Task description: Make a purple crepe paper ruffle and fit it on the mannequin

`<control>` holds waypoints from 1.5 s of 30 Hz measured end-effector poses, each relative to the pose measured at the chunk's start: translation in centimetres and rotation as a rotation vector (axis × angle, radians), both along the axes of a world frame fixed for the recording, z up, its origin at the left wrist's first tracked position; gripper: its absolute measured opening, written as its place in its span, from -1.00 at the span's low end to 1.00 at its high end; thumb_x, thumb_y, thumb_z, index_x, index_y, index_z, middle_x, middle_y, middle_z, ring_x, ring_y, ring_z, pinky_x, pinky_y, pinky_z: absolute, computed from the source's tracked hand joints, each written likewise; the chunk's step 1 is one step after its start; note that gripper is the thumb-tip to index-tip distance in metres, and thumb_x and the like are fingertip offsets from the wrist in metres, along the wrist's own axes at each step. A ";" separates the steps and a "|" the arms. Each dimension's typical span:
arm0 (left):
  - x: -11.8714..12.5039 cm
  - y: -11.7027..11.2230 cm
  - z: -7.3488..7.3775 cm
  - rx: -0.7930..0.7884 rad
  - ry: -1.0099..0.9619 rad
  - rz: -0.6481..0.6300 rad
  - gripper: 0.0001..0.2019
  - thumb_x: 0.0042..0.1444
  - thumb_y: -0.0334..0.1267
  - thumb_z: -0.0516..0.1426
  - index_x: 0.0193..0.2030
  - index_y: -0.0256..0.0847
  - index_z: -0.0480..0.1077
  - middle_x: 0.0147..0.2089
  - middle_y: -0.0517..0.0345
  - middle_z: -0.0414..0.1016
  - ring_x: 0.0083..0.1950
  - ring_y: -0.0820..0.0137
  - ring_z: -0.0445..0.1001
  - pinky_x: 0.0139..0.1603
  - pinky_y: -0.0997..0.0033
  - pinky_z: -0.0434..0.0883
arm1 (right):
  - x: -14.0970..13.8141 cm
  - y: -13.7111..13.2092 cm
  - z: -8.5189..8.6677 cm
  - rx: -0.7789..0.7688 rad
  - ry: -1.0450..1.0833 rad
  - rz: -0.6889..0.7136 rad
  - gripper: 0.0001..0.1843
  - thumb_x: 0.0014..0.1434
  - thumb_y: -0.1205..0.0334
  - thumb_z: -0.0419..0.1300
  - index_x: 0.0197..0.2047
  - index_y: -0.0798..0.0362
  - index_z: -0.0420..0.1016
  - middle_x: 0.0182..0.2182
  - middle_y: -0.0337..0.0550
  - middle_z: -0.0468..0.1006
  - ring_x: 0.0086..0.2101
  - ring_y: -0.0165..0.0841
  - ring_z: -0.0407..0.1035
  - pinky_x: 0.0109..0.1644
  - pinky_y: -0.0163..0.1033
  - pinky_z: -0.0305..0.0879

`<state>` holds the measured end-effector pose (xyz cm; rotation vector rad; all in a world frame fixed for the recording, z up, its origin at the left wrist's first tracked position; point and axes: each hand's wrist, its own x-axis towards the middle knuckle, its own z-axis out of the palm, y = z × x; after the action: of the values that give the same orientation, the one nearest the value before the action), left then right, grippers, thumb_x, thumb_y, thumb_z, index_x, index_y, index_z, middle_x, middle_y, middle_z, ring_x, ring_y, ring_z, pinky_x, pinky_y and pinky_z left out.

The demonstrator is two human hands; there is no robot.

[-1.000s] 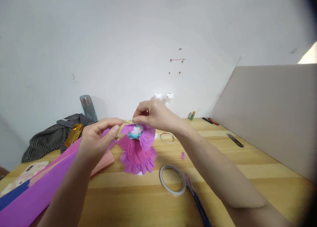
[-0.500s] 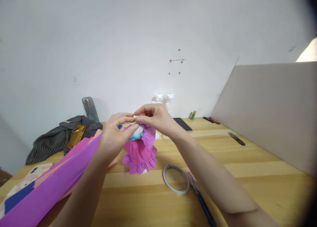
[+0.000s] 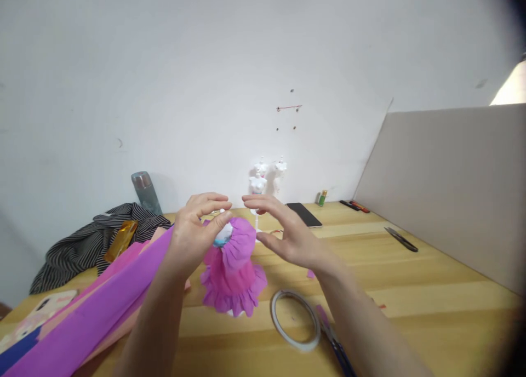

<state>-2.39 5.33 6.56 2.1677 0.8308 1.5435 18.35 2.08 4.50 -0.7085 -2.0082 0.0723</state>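
A miniature dress form point(image 3: 222, 234) stands on the table, its white bust trimmed with light blue. It wears a ruffled crepe-paper dress point(image 3: 235, 275) in pink and purple, with a purple gathered piece hanging over one shoulder. My left hand point(image 3: 200, 223) is at the form's top, thumb and fingers closed around the small neck knob. Whether the fingertips press on it is hard to see. To the right of the form, my right hand point(image 3: 283, 229) is open, fingers apart and curved, holding nothing.
A tape roll point(image 3: 316, 336) and scissors point(image 3: 335, 341) lie in front. Purple crepe paper point(image 3: 102, 306) stretches across the left, beside striped cloth point(image 3: 82, 245) and a bottle point(image 3: 146, 192). White dress forms point(image 3: 258, 184), a black tablet point(image 3: 304, 215) and another cutting tool point(image 3: 401, 239) are farther back.
My right hand has let go of the purple piece by the neck and moved right, opening. The purple piece now drapes over the bust's side. The view has tilted slightly.
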 end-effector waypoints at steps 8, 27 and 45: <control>0.4 0.0 0.0 0.016 0.012 -0.006 -0.82 0.06 -0.20 0.26 -0.24 -0.19 0.64 -0.15 -0.02 0.62 -0.01 0.22 0.51 0.09 0.19 0.42 | -0.9 -0.3 -0.5 0.087 -0.119 -0.003 -0.49 0.23 0.42 0.14 0.21 -0.08 0.20 0.27 0.07 0.24 0.29 -0.14 0.10 0.31 0.17 0.14; -0.3 -0.3 -0.1 -0.009 0.026 -0.024 -0.86 0.12 -0.24 0.22 -0.24 -0.15 0.62 -0.14 0.02 0.63 -0.01 0.23 0.52 0.08 0.20 0.41 | -1.4 -1.0 -0.1 0.263 -0.015 0.114 -0.84 0.22 0.47 0.15 -0.23 0.01 0.45 0.01 0.03 0.53 0.06 -0.20 0.40 0.11 0.02 0.38; -0.2 -0.4 -0.2 0.018 0.008 -0.013 -0.86 0.11 -0.26 0.22 -0.24 -0.17 0.61 -0.16 0.01 0.64 -0.02 0.23 0.53 0.08 0.21 0.44 | -1.8 -1.8 0.2 0.311 -0.047 0.125 -0.92 0.22 0.37 0.15 -0.27 0.01 0.45 0.01 0.04 0.53 0.08 -0.15 0.38 0.11 0.06 0.39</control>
<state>-2.57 4.95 6.36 2.1885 0.8071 1.5428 16.59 0.29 4.75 -0.3897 -2.0470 -0.1807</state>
